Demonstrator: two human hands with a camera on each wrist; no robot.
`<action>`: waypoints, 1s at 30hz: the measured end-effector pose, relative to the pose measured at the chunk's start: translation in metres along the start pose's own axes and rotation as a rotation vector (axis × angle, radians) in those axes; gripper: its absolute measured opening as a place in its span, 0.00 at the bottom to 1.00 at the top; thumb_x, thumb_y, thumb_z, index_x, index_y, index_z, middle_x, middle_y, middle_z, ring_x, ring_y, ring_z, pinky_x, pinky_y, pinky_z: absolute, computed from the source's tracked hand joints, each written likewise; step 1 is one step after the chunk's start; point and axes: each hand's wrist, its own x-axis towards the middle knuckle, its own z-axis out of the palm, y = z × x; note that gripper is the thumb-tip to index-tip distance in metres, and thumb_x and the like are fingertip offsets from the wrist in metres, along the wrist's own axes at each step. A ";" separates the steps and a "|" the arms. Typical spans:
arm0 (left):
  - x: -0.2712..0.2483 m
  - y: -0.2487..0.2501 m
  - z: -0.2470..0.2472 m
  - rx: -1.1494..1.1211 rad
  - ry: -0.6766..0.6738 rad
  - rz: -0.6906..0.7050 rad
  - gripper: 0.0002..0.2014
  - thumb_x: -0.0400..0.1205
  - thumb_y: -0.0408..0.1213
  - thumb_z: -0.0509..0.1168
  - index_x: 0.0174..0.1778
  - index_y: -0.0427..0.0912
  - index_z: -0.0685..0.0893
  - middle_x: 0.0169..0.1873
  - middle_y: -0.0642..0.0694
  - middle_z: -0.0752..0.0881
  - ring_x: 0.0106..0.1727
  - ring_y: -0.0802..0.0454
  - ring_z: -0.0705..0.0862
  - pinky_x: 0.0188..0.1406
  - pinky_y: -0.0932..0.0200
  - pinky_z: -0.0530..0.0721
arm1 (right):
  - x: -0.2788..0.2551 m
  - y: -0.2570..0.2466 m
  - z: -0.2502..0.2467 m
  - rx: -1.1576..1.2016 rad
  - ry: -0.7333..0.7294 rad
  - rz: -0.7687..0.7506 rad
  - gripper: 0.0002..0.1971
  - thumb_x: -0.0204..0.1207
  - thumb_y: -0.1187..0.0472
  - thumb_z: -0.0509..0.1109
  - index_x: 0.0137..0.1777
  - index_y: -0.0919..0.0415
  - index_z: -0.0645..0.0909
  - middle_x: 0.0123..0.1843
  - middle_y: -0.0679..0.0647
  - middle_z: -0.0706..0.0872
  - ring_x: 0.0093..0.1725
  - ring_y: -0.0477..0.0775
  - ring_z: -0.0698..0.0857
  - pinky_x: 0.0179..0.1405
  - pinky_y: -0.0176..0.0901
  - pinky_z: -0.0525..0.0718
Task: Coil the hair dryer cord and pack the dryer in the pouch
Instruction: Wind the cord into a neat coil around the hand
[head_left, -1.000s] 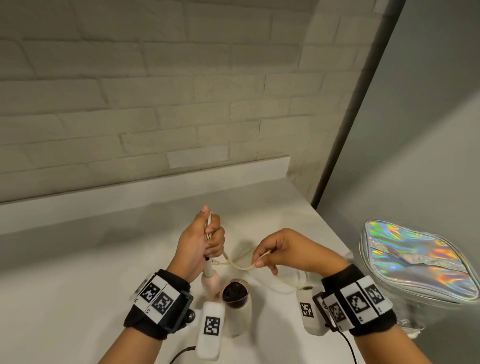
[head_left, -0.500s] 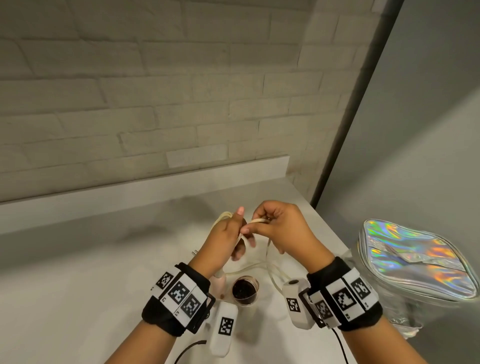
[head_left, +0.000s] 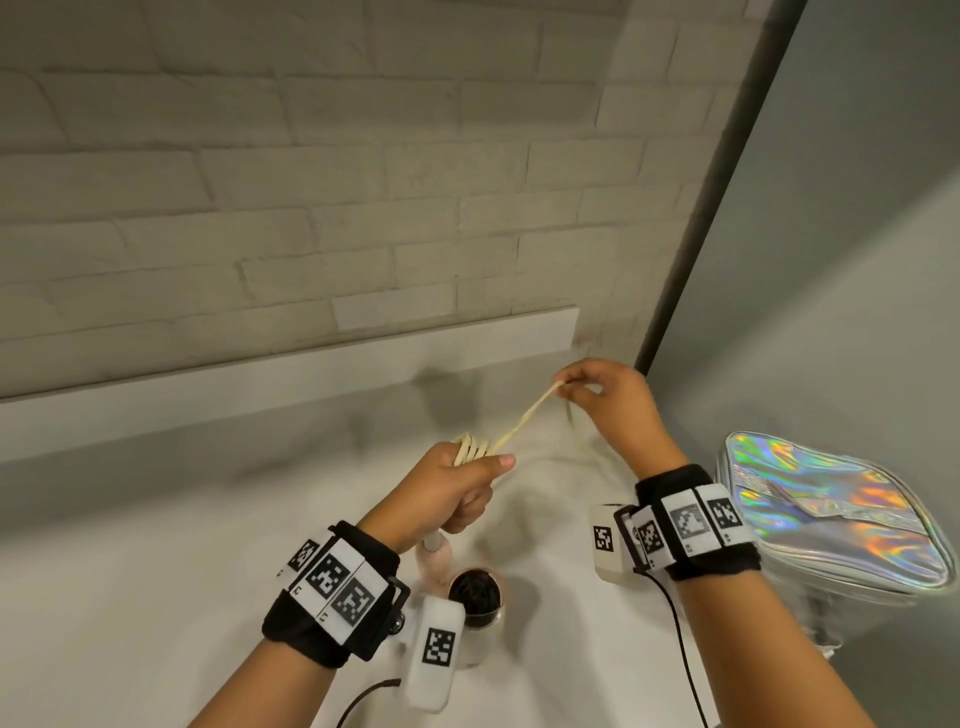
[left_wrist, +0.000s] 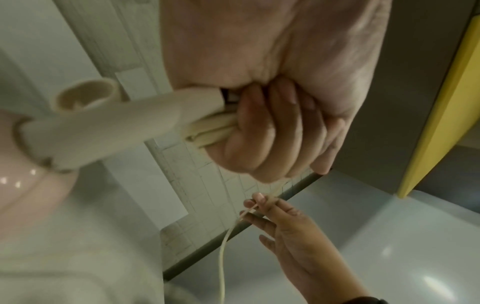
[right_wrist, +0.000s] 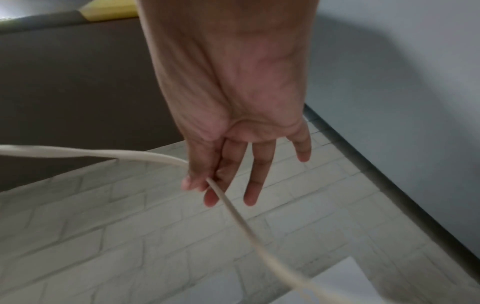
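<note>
My left hand (head_left: 457, 488) grips the cream handle (left_wrist: 124, 121) of the hair dryer (head_left: 467, 597), which hangs nozzle-down over the white counter. Several turns of cream cord (head_left: 470, 448) lie wound round the handle, under my fingers (left_wrist: 270, 131). From the coil the cord (head_left: 524, 418) runs taut up and to the right to my right hand (head_left: 602, 395), which pinches it between thumb and forefinger (right_wrist: 197, 181); the other fingers are straight. The rest of the cord (left_wrist: 222, 267) hangs slack from that hand. The iridescent silver pouch (head_left: 831, 509) lies at the right counter edge.
A white brick wall (head_left: 311, 208) with a low ledge (head_left: 291, 374) backs the counter (head_left: 130, 571). A dark vertical post (head_left: 717, 182) marks the right corner, with a grey wall (head_left: 857, 260) beyond. A yellow cabinet edge (left_wrist: 446, 98) appears above.
My right hand has moved from beside the left hand up and to the right, drawing the cord taut. The left hand has dropped a little, with more turns on the handle.
</note>
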 end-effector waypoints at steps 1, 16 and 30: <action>-0.002 0.000 -0.001 -0.014 -0.023 0.002 0.26 0.78 0.41 0.63 0.15 0.45 0.61 0.10 0.53 0.61 0.14 0.55 0.56 0.17 0.68 0.55 | 0.002 0.001 -0.001 0.114 0.031 0.037 0.06 0.72 0.65 0.71 0.41 0.53 0.86 0.38 0.42 0.85 0.45 0.47 0.83 0.59 0.47 0.77; 0.002 -0.003 -0.006 -0.511 0.037 0.180 0.28 0.82 0.42 0.48 0.13 0.43 0.66 0.26 0.39 0.86 0.32 0.46 0.86 0.30 0.58 0.85 | -0.063 -0.007 0.070 -0.517 -0.855 -0.092 0.15 0.79 0.49 0.61 0.61 0.48 0.82 0.59 0.55 0.86 0.56 0.56 0.83 0.46 0.42 0.72; 0.005 0.001 0.005 -0.080 0.099 0.076 0.27 0.82 0.57 0.51 0.52 0.38 0.85 0.12 0.47 0.69 0.13 0.55 0.61 0.16 0.65 0.62 | -0.035 -0.057 0.004 -0.184 -0.172 -0.418 0.13 0.67 0.53 0.77 0.31 0.60 0.79 0.26 0.46 0.76 0.30 0.49 0.81 0.31 0.45 0.76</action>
